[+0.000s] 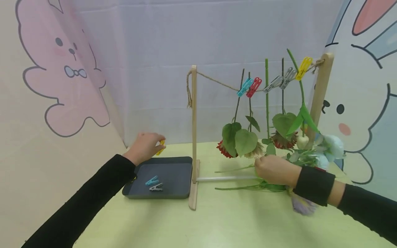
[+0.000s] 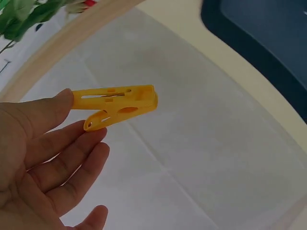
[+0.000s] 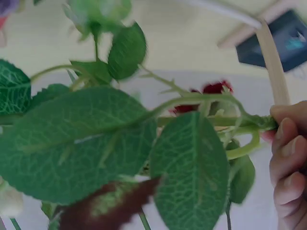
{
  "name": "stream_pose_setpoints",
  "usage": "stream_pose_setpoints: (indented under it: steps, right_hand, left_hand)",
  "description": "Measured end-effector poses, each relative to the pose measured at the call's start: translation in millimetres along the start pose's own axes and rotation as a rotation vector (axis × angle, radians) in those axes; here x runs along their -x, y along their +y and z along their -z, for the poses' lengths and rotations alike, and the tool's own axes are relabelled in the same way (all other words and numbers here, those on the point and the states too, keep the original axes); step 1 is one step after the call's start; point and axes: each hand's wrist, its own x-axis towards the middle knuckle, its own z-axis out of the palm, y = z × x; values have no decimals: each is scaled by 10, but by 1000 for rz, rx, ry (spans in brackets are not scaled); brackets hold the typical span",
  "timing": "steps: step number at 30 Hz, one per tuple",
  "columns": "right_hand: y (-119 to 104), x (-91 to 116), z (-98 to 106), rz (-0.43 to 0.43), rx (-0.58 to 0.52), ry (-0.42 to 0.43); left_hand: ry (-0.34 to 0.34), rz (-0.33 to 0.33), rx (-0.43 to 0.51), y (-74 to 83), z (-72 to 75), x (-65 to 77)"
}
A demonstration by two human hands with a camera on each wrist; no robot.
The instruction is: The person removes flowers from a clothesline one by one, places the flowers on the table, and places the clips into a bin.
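My left hand (image 1: 144, 148) pinches a yellow clothespin (image 2: 117, 103) between thumb and fingertips, above the back of the dark tray (image 1: 183, 195). The pin's handle ends are in my grasp and its nose points away. My right hand (image 1: 276, 169) grips a green flower stem (image 3: 266, 122) with broad veined leaves (image 3: 192, 163), low in front of the hanging flowers. Pale blue-white blooms (image 1: 333, 146) show to the right of this hand. Several flowers hang heads down from a twine line (image 1: 217, 81), held by blue (image 1: 245, 87), red (image 1: 254, 87), grey and yellow clothespins.
Two wooden posts (image 1: 194, 124) carry the twine, joined low by a white rod (image 1: 226, 178). A blue clothespin (image 1: 152, 181) and a grey one (image 1: 156, 187) lie in the tray. Loose stems (image 1: 237, 188) and a purple flower (image 1: 303, 206) lie on the table at right.
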Motion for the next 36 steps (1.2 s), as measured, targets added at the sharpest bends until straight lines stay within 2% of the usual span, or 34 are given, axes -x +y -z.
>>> stream_pose_setpoints:
  steps: [6, 9, 12, 15, 17, 21, 25, 31, 36]
  right_hand:
    - [-122, 73, -347, 15, 59, -54]
    - [-154, 82, -507, 22, 42, -34]
    - [-175, 53, -666, 26, 30, 1]
    - [-206, 4, -826, 34, 37, 41]
    - [-233, -28, -930, 36, 29, 46]
    - [-294, -58, -1102, 45, 39, 12]
    - [-351, -51, -1205, 24, 72, -8]
    - [-393, -38, -1311, -24, 65, 20]
    - [-375, -33, -1374, -49, 7, 48]
  left_hand:
    - [-35, -127, -300, -172, -408, 122]
    - [-120, -167, -375, -210, -594, 139]
    - [-212, -170, -421, -218, -753, 142]
    - [-260, -140, -413, -224, -887, 140]
    - [-269, -110, -385, -247, -970, 132]
    - [-270, -34, -298, -340, -1144, 78]
    - [-242, 34, -234, -455, -1357, -1]
    - [-204, 12, -262, -511, -1632, -42]
    - [-198, 19, -282, -547, -1838, -48]
